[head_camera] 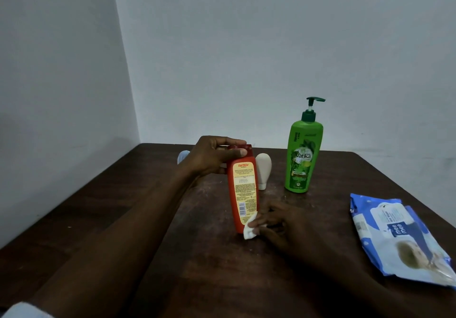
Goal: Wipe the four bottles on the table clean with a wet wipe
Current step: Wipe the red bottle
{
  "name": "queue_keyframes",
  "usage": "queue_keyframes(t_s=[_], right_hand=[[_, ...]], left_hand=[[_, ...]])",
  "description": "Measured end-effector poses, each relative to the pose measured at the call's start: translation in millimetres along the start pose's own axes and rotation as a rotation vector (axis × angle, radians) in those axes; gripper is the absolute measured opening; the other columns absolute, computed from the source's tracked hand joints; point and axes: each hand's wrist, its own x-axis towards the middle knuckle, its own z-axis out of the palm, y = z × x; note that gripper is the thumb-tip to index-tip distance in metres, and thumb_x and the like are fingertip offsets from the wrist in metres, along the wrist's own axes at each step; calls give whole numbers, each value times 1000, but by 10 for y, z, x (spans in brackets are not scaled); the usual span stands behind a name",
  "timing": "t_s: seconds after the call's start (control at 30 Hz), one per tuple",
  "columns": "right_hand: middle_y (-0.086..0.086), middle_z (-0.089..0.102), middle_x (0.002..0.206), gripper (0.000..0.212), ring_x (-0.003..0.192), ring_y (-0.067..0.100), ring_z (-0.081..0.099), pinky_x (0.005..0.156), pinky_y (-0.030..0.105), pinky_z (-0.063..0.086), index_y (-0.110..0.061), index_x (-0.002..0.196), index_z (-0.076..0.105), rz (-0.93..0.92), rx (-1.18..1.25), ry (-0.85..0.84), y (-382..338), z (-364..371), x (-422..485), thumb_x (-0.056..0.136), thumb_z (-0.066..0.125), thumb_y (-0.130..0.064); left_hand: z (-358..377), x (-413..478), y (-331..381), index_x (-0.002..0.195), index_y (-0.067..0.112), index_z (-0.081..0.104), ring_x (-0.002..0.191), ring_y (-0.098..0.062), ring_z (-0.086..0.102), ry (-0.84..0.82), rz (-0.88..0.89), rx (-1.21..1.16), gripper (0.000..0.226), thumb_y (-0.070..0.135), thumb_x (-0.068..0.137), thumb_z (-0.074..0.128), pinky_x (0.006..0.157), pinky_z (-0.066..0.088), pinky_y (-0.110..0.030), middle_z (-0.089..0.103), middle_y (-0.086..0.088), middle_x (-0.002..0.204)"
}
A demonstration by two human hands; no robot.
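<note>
The red Karthika shampoo bottle stands tilted mid-table, its cap end clasped by the left hand, while the right hand pinches a folded wet wipe against its base, the green Vatika pump bottle upright behind

The dark wooden table is carrying an upright green Vatika pump bottle, a cream inverted tube, a tilted red Karthika bottle and, at right, a blue wet-wipe pack.
</note>
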Motion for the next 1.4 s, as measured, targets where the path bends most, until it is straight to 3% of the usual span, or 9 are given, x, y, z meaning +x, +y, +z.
queue_keyframes(t_s=[0.17, 0.37, 0.53, 0.73, 1.07, 1.23, 1.33, 1.4], right_hand=[[-20, 67, 105, 16, 102, -9, 63, 84, 16, 56, -26, 98, 75, 107, 262, 177, -54, -89, 146, 84, 76, -20], [-22, 65, 98, 16, 93, -8, 62, 72, 6, 49, -25, 98, 77, 51, 256, 371, -88, -308, 540, 83, 77, -17], [-9, 74, 96, 15, 90, 4, 68, 80, 33, 57, -23, 96, 79, 30, 330, 466, -129, -455, 795, 81, 80, -22], [-9, 75, 98, 16, 94, 7, 70, 85, 41, 58, -23, 97, 79, 53, 389, 479, -121, -406, 767, 80, 80, -25], [-12, 73, 100, 17, 93, 1, 68, 82, 32, 60, -24, 94, 79, 149, 235, 255, -58, -103, 170, 78, 81, -19], [-11, 68, 107, 17, 98, 2, 63, 88, 26, 56, -30, 96, 76, 180, 85, 62, -169, -61, -1, 82, 78, -21], [-12, 69, 110, 16, 98, 0, 62, 85, 10, 50, -29, 97, 77, 227, 77, -1, -215, -34, -39, 83, 77, -21], [-12, 69, 111, 17, 98, 0, 62, 85, 9, 48, -30, 98, 76, 233, 53, -23, -231, -23, -56, 83, 77, -22]], left_hand=[[25, -15, -1, 114, 24, 71, 97, -16, 72, -23, 18, -24, 27, 19, 87, 74, 77, 62, -34, 75, 2, 107], [8, -19, -29, 116, 22, 72, 98, -18, 73, -21, 21, -69, 30, 18, 86, 74, 79, 62, -36, 75, -1, 110], [8, -13, -75, 114, 26, 73, 97, -16, 73, 5, 63, -30, 27, 19, 88, 74, 79, 62, -36, 76, 3, 106], [15, -51, -75, 116, 22, 73, 100, -14, 72, 7, 97, -32, 29, 18, 88, 73, 79, 62, -34, 76, 3, 108], [59, -91, -53, 121, 21, 69, 93, -7, 71, 18, 103, -41, 32, 18, 89, 73, 69, 62, -28, 73, 8, 106], [102, -69, -46, 122, 20, 70, 95, -12, 72, 12, 111, -31, 33, 20, 89, 73, 73, 63, -33, 74, 6, 106], [127, -68, -40, 121, 21, 70, 96, -13, 72, 13, 116, -20, 31, 21, 89, 73, 73, 63, -32, 74, 5, 108], [133, -68, -36, 119, 23, 70, 94, -12, 73, 15, 111, -23, 30, 22, 89, 73, 71, 62, -30, 75, 6, 105]])
